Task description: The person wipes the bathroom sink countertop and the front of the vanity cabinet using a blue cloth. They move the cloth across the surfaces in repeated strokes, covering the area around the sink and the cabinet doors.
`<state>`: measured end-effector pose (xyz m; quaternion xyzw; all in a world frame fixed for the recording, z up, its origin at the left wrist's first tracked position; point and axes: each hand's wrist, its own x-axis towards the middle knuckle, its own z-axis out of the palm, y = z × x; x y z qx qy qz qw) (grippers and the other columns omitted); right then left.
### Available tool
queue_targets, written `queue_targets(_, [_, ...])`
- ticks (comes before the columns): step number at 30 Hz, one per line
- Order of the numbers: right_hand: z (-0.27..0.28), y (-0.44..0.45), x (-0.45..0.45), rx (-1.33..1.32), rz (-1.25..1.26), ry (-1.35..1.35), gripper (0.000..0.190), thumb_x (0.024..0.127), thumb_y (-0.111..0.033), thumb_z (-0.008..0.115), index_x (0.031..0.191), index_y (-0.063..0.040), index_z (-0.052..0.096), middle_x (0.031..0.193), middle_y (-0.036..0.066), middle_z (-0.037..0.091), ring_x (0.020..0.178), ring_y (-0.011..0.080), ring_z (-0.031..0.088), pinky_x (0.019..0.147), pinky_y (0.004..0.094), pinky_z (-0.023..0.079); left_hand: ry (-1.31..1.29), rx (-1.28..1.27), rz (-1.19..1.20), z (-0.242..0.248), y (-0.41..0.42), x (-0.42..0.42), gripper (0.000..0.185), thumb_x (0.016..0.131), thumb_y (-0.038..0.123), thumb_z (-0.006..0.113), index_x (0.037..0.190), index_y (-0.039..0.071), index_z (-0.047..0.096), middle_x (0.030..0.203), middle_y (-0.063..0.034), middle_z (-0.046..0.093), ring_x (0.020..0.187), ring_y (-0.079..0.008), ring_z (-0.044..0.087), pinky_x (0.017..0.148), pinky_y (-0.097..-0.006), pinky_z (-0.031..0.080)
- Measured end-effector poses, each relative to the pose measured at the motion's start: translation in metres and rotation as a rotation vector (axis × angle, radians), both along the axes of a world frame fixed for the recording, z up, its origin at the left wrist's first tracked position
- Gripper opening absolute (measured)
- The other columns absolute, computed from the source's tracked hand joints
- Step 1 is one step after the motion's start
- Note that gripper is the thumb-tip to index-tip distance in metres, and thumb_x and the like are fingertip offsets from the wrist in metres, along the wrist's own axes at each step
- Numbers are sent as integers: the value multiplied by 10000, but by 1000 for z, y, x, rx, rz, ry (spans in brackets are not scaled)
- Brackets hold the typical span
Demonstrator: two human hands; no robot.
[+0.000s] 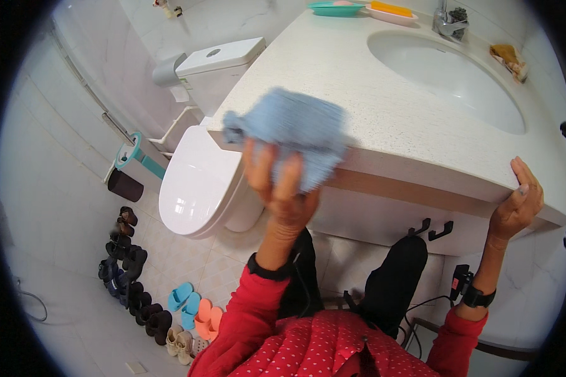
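Note:
My left hand (285,184) grips a light blue cloth (295,118) at the front left corner of the white speckled countertop (339,75). The cloth is bunched, blurred, and hangs over the counter's front edge; whether it touches the top cannot be told throughout. My right hand (519,202) rests against the counter's front edge at the right, fingers on the top, holding nothing. Between and behind the hands lies the oval white washbasin (448,80) with a chrome faucet (448,23) at its back.
A toilet with its lid (200,184) down stands left of the counter, near a teal and white bin (144,155). Soap dishes (335,9) and a brown-yellow cloth (509,61) lie at the counter's back. Several shoes (134,261) and slippers (191,306) line the tiled floor. Black cabinet handles (429,229) jut out below.

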<state>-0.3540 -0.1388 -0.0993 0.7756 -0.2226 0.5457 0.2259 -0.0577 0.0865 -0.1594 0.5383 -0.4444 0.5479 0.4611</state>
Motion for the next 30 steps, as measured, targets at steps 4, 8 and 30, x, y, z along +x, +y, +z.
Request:
queue_targets(4, [-2, 0, -1, 5, -16, -14, 407, 1011, -181, 322, 1040, -43, 704, 1092, 105, 710, 1012, 237, 627, 959, 364, 406, 137, 64, -13, 27, 26, 15, 623, 700, 13, 571, 1314, 80, 488, 1385, -216, 451, 1321, -454, 403, 1114, -613, 227])
queue_targets(8, [-2, 2, 1, 35, 1, -37, 385, 1009, -179, 330, 1021, -52, 694, 1086, 97, 707, 1017, 222, 620, 988, 361, 371, 247, 299, -23, 61, 42, 21, 635, 692, 102, 571, 1323, 75, 509, 1331, -147, 548, 1294, -340, 476, 1150, -577, 143])
queue_targets(30, [22, 35, 8, 395, 133, -232, 284, 973, -170, 430, 990, -67, 694, 1087, 98, 691, 1015, 237, 613, 980, 394, 383, 85, 696, -280, 110, -68, -107, 568, 762, 237, 671, 1268, 39, 508, 1202, -176, 547, 1133, -338, 521, 966, -471, 378])
